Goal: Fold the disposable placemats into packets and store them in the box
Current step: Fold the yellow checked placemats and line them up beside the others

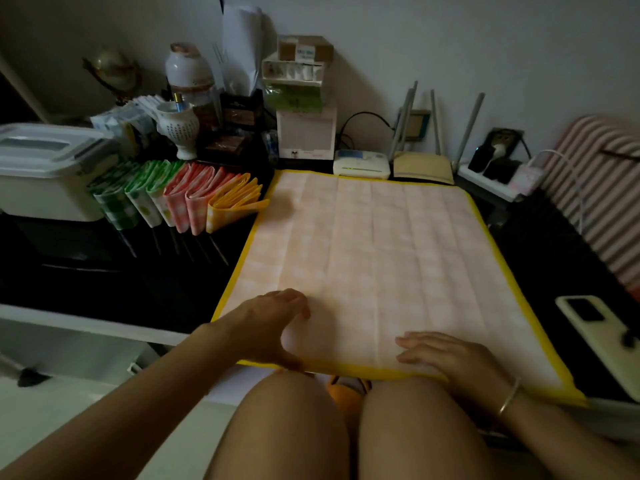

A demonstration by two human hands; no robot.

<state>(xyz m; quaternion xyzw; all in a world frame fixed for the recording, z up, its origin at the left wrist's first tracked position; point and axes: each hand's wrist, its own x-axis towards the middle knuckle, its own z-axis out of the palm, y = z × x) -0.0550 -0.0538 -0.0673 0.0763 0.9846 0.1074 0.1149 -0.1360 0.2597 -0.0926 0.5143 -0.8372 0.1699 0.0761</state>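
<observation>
Thin, crease-gridded, yellow-bordered square placemat [374, 258]

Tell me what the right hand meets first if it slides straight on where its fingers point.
Probably the left hand: the right hand lies on the placemat with fingers pointing at it, only bare mat between them.
</observation>
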